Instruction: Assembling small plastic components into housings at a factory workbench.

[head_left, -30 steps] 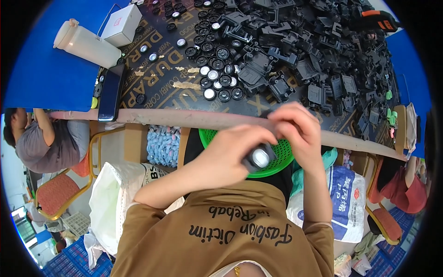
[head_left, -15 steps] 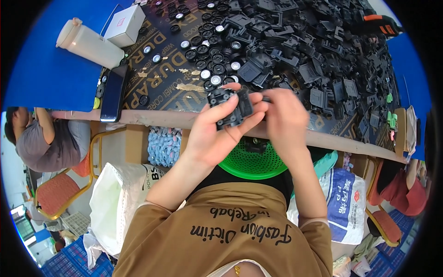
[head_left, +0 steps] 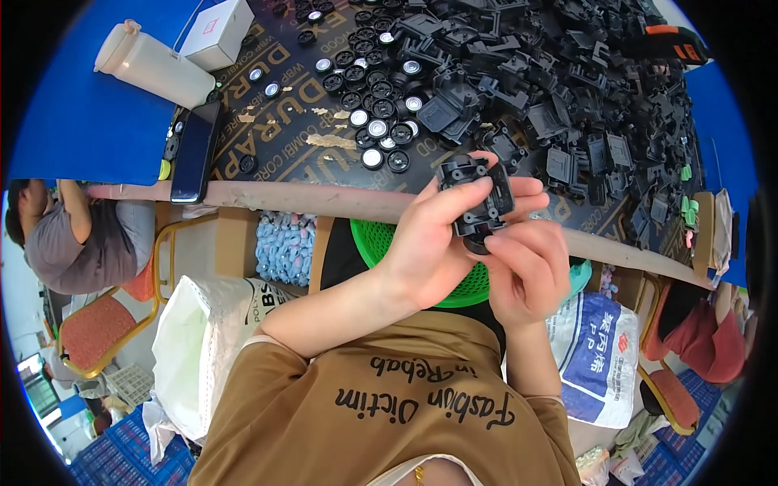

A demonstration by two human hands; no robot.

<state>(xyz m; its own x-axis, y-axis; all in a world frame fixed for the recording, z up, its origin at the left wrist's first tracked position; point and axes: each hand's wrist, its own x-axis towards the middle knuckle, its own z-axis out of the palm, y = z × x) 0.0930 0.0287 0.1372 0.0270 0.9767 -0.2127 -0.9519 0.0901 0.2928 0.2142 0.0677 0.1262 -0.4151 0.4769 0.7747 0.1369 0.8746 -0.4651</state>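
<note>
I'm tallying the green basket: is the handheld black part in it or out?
Out: the left hand holds the black part up, partly covering the green basket from view.

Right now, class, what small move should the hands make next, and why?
Probably a gentle push: the right hand could press the dark wheel-like piece against the black plastic chassis, since it pinches that piece at the chassis's lower end while the left hand holds the chassis.

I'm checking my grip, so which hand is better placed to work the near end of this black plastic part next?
Probably your right hand: its fingertips are at the near end of the black plastic part, while your left hand supports the part with its thumb across it.
</note>
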